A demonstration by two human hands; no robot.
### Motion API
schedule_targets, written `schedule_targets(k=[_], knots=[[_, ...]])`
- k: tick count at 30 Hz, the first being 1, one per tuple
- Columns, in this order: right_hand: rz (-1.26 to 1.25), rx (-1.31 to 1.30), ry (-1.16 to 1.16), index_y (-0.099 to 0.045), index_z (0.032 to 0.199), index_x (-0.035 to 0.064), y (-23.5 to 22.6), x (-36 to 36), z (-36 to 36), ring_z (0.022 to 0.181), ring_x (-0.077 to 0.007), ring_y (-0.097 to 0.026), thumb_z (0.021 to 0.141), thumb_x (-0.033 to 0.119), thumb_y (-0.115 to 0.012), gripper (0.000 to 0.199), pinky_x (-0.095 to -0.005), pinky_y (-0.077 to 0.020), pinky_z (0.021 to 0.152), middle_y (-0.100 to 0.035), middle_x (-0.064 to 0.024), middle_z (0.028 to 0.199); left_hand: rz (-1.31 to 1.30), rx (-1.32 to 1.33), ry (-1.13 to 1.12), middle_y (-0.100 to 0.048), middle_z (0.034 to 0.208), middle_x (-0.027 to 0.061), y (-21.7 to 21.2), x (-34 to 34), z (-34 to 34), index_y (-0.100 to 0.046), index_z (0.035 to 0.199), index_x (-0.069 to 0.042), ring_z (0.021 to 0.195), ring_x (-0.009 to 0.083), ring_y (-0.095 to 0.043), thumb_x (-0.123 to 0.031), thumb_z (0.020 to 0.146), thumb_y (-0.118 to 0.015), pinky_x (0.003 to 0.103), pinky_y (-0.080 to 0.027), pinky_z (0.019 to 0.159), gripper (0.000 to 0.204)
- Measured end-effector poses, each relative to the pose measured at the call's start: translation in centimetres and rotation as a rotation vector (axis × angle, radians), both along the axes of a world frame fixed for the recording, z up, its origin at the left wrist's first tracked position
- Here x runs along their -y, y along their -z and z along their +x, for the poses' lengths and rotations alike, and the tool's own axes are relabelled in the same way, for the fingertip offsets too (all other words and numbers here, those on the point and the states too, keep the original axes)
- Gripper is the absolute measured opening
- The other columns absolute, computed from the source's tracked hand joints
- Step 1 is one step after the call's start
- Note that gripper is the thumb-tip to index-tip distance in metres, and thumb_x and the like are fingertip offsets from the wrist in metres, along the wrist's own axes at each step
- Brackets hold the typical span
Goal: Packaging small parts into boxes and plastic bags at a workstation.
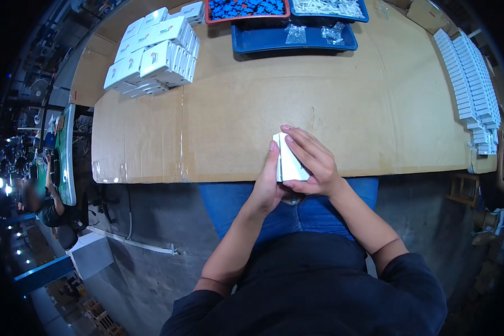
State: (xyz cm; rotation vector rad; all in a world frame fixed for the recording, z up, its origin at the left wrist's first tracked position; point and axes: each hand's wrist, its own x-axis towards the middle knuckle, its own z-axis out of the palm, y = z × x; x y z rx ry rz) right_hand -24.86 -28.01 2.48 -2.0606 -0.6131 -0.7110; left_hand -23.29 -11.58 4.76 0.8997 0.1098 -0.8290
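Both hands, left hand [267, 187] and right hand [313, 162], closed around a small white box [290, 162] (at the desk [235, 112] edge); steady, even pressure should avoid crushing.

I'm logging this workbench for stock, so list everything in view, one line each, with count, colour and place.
small box: one, white, held in both hands at the near table edge
table: one, covered in brown cardboard, across the middle of the view
stacked boxes: a pile, too many to count, white, far left of the table
rows of flat boxes: many, white, along the right edge of the table
red tray: one, holding blue parts, far edge
blue trays: two, the far one holding white parts, the near one small clear bags
another person: one, dark top, far left by a green-topped table
left hand: one, on the left side of the small box
right hand: one, fingers across the top of the small box
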Motion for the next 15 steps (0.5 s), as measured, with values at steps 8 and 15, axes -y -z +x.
schedule_targets(k=[8,15], knots=[[0.519,-0.345,0.021,-0.053,0.149,-0.0075,1.1,-0.9,-0.1,0.138,-0.0343,-0.057,0.107,0.055,-0.054,0.075,-0.0395,-0.0436,0.116,-0.056,-0.0262,0.151,-0.053,0.251,0.031,-0.047,0.156,0.0170,2.1,-0.5,0.5,-0.021,0.166,-0.001,0.147,0.0260,-0.044,-0.057,0.113,-0.035,0.042,-0.033,0.124,0.078],[0.689,-0.618,-0.024,-0.052,0.151,-0.0059,0.2,-1.7,-0.2,0.148,-0.0304,-0.046,0.116,0.039,-0.037,0.059,-0.0386,-0.0313,0.124,-0.050,-0.0199,0.158,0.253,0.518,-0.182,-0.046,0.156,0.0151,2.4,0.9,0.6,-0.010,0.169,-0.001,0.143,0.0219,-0.046,-0.018,0.108,-0.055,0.036,-0.037,0.119,0.077]])
